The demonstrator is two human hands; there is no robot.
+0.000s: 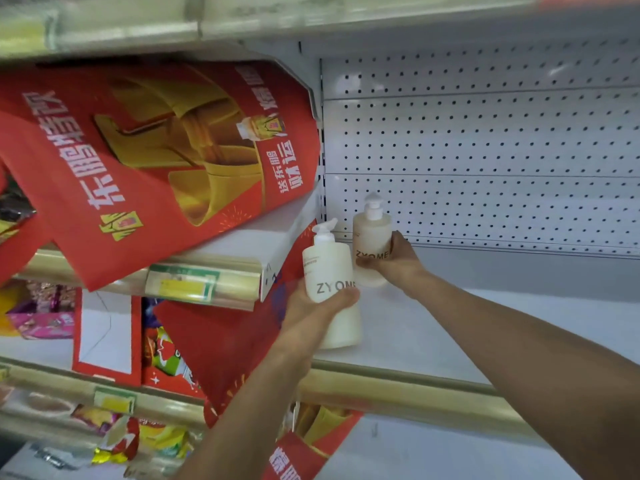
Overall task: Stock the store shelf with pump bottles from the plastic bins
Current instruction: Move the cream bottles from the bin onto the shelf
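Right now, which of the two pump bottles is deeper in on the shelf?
The bottle in the right hand, the frosted pump bottle, sits closer to the pegboard back panel. The opaque cream bottle in the left hand is nearer the shelf's front edge.

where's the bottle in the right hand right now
In the head view, the rear pump bottle is gripped by the right hand at the white shelf's back left, behind the left hand's bottle.

The light is bright and even, and the white shelf (450,327) shows only soft, weak shadows. The top edge is strongly blurred, and the lower left corner is also not sharp. The wide lens bends the straight lines of the pegboard (485,150).
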